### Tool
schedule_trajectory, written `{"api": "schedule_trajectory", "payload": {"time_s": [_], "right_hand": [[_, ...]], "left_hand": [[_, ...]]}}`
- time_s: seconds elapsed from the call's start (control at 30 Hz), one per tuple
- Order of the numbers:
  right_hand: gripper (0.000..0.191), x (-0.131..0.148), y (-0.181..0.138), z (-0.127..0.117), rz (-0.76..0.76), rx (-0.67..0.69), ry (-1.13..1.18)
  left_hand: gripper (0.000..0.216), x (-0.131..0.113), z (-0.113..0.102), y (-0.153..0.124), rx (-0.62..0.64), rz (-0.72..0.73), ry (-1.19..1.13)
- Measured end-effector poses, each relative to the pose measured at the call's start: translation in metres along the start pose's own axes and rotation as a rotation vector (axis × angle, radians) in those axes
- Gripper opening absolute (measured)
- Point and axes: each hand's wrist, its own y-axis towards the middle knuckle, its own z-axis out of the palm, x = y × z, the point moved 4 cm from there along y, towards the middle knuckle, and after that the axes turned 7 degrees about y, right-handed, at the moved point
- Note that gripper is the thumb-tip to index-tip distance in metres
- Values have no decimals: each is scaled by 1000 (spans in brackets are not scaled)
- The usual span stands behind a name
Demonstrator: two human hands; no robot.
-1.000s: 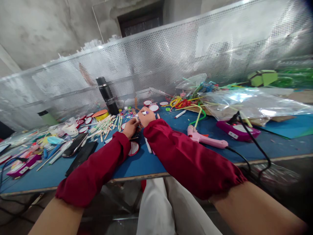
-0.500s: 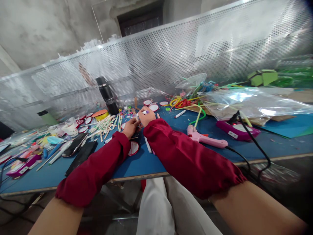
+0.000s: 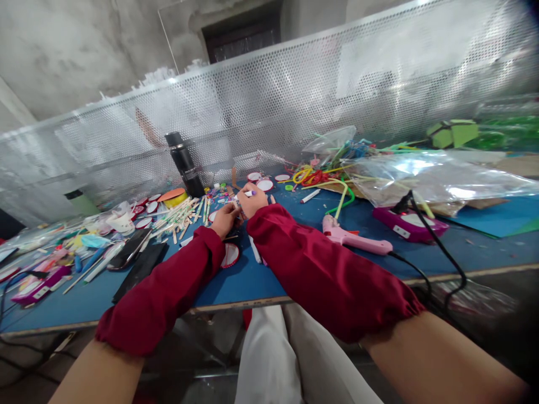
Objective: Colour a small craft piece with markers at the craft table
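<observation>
My right hand is closed around a white marker with a purple end, over the middle of the blue table. My left hand is close beside it, fingers pinched on something small and pale that I cannot make out. The two hands' fingertips nearly meet. Under my left wrist lies a round white disc with a red beaded rim. Another white marker rests on the table to the right of my hands. Dark red sleeves cover both forearms.
A pink glue gun and a purple power strip with cables lie at right. A black flask stands behind a pile of wooden sticks. A perforated metal screen runs along the back. Plastic bags lie at far right.
</observation>
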Motion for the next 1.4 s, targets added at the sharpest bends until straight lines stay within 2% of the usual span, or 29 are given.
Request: {"api": "schedule_trajectory", "payload": {"time_s": [1.4], "right_hand": [[11,5,-1,-3,32,1,-5]], "left_hand": [[17,-3,0,-2,-9,-29,18]]}}
